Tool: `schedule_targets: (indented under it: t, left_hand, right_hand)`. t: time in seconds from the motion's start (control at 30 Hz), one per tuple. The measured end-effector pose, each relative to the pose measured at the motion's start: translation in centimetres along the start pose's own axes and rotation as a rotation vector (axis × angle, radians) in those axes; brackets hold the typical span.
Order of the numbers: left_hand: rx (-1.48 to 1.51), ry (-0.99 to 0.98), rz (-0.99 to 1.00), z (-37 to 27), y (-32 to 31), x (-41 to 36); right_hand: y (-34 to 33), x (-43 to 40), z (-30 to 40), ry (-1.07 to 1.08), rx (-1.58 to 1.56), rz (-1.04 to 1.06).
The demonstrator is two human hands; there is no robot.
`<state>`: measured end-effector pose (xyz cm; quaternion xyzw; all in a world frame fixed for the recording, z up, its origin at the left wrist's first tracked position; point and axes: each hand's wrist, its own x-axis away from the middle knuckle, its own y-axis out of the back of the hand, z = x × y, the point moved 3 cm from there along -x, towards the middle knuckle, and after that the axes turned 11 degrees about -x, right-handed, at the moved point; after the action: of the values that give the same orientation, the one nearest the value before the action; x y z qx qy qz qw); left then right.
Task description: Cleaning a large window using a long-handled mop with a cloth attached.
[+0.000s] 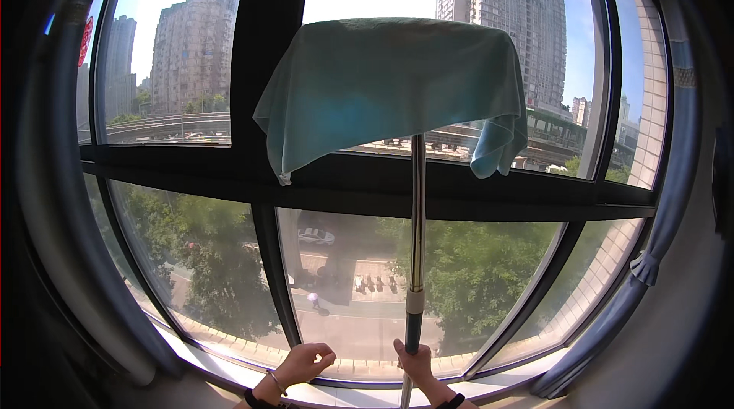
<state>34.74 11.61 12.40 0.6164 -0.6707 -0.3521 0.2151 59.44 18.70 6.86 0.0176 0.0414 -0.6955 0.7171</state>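
Observation:
My right hand is closed around a telescopic metal pole, just below its dark grip section and pale collar. The pole stands nearly upright in front of the window. Over its top hangs a blue-green cloth, draped across a wide head that it hides. The cloth's lower corners droop on both sides, the right one folded over. To the left of the pole, my left hand is curled with thumb and fingers together, holding nothing. A bracelet is on that wrist, and dark bands show on both wrists.
A dark window frame divides the large panes. Below runs a pale sill. A grey curtain hangs at left, and a tied blue curtain at right. Outside are towers, trees and a road.

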Motion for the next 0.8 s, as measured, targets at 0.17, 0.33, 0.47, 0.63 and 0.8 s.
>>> schedule_targets:
  t: [0.17,0.33,0.47,0.63,0.8]
  left_hand:
    - [-0.07,-0.107,0.214,0.8,-0.8,0.8]
    - [-0.075,-0.131,0.337,1.3,-1.3,0.8]
    - [-0.09,-0.151,0.399,0.2,-1.8,0.2]
    - [-0.078,-0.176,0.477,-0.7,-3.6,-0.4]
    - [-0.114,-0.233,0.562,-1.2,-4.3,-0.3]
  right_hand:
    - [1.3,1.6,-7.8,-0.043,0.053,-0.009]
    - [1.4,2.4,-10.2,-0.136,-0.004,-0.059]
    - [-1.3,-1.6,-2.5,-0.049,-0.165,-0.043]
    - [-4.2,-2.8,6.5,0.174,-0.259,0.101]
    - [-3.3,2.6,-0.3,-0.05,-0.417,0.212]
